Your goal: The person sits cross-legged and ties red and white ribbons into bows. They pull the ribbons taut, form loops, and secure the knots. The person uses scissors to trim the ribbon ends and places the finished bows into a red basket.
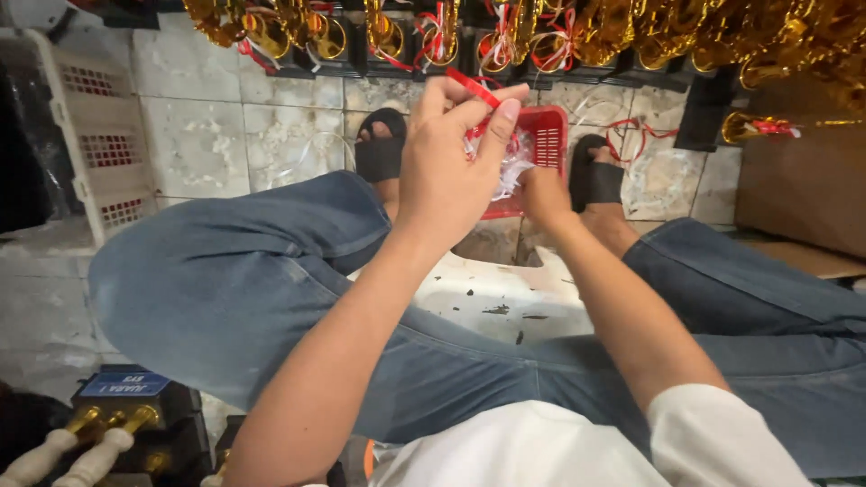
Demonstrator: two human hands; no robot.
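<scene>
The left hand (446,171) is up high in the middle, and its thumb and fingers are pinched together on a thin red ribbon (472,87). The ribbon sticks out from the fingertips and bends down toward a bunch of clear plastic bits with more red ribbon (505,162). That bunch sits at the open top of a small red basket (548,140) on the floor, between the two feet. The right hand (544,194) is lower, just beside the basket, and reaches into the clear bunch. Its fingers are hidden behind the left hand and the plastic, so you cannot tell if they are apart or together. The person sits on a white stool (496,298) with chipped paint, in blue jeans (234,280), a white shirt (577,446) and black sandals (379,153). The floor is made of pale tiles (198,135). A row of shiny gold things with red ribbons (559,32) stands on dark bases along the top. A white plastic crate (90,126) leans at the left
</scene>
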